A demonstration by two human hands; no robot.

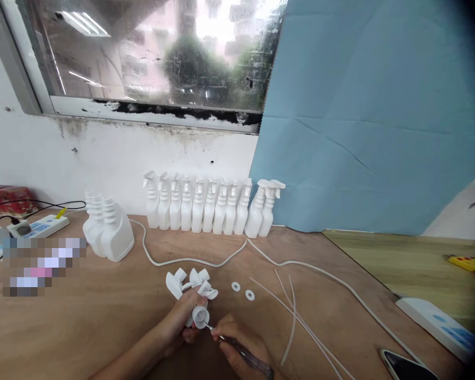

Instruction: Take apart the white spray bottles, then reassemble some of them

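Note:
My left hand point(183, 316) is closed round a white trigger spray head point(200, 316), its round collar turned up towards me. In my right hand point(239, 338) is a thin metal-shafted tool point(247, 356) with a dark handle, like a small screwdriver. Its tip reaches the collar's opening; how far in it goes I cannot tell. Just beyond my left hand lie loose white spray heads point(175, 285). Two white ring gaskets point(249, 295) rest on the wooden table, right of the heads. Thin clear tubes point(288, 322) lie crossed further right.
White spray bottles point(198, 211) with heads stand in a row by the wall. Bottles without heads point(116, 237) stand left. A white cable point(190, 260) crosses the table point(83, 327). Power strips point(439, 322) lie at both sides, a phone point(406, 367) at the lower right.

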